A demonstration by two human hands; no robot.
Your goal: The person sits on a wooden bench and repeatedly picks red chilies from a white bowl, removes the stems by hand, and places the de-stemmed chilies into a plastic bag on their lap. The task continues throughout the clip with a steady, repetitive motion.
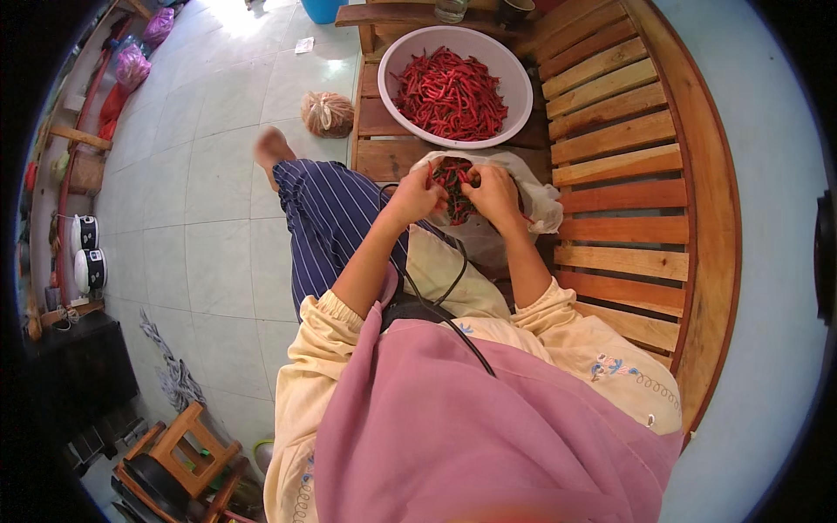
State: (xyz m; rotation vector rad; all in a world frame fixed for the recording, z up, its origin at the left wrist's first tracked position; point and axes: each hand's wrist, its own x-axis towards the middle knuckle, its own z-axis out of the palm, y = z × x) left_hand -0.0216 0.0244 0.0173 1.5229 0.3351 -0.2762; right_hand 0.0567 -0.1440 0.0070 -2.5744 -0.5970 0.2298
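On the wooden bench in front of me stands a white plastic basin (387, 99) heaped with red chili peppers (451, 95). Nearer to me, a translucent white plastic bag (544, 196) lies open with red chilies and green stems (458, 204) inside. My left hand (420, 194) is at the left of the bag's mouth, its fingers closed on a red chili that points upward. My right hand (492, 191) is at the right of the mouth, thumb and fingertips pinching a red chili. The two hands are a small gap apart, above the bag's contents.
The slatted bench back (618, 163) runs along the right. A glass jar (451, 9) stands beyond the basin. On the tiled floor, a tied plastic bag (327, 114) sits left of the bench. A black cable (463, 265) crosses my lap. A wooden stool (196, 451) is at the lower left.
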